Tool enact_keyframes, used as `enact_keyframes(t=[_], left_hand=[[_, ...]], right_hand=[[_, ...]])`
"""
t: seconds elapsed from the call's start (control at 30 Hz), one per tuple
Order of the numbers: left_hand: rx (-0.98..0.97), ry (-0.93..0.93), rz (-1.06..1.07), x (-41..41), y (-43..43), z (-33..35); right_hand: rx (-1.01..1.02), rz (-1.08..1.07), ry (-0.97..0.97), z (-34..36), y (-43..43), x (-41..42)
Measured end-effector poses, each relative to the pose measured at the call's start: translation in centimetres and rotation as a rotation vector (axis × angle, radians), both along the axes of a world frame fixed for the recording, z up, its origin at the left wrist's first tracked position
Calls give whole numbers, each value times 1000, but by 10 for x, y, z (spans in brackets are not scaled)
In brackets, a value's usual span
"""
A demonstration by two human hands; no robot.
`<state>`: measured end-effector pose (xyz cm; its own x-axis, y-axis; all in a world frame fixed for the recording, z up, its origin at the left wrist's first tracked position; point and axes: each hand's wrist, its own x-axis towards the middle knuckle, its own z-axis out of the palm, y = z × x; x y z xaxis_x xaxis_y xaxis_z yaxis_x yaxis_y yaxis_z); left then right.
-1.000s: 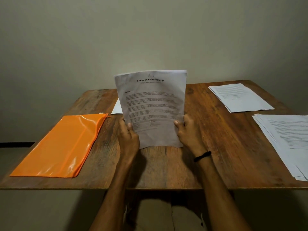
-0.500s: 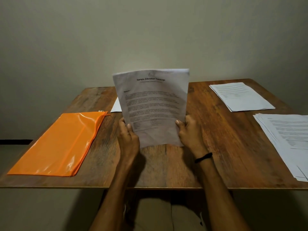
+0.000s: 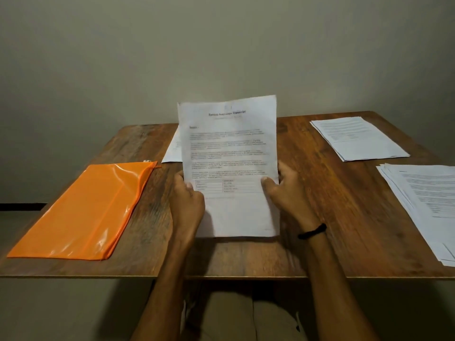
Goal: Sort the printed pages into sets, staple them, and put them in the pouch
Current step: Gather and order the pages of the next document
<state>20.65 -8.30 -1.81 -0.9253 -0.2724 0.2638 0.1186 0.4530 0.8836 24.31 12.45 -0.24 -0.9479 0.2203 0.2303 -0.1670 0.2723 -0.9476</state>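
I hold a set of printed pages (image 3: 229,148) upright over the middle of the wooden table (image 3: 320,217), its lower edge near the tabletop. My left hand (image 3: 187,200) grips its left edge, thumb on the front. My right hand (image 3: 288,193) grips the right edge the same way. An orange zip pouch (image 3: 83,210) lies flat at the left. White page stacks lie at the far right (image 3: 357,139), at the near right (image 3: 428,205), and partly hidden behind the held pages (image 3: 172,148).
A plain wall stands right behind the table. The table's front edge runs just below my wrists, and my lap shows beneath it. A black band circles my right wrist (image 3: 312,231).
The held pages and both hands have come down and nearer to me, so the sheet's lower edge sits closer to the table's front. Both grips are unchanged.
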Motion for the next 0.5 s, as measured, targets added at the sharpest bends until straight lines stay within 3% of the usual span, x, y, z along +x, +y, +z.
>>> enact_keyframes(t=[0.23, 0.5], left_hand=[[-61, -272, -101, -7, -9, -31], [-18, -289, -114, 1, -1, -36]], right_hand=[[-333, -9, -235, -25, 11, -15], [-298, -9, -200, -50, -6, -26]])
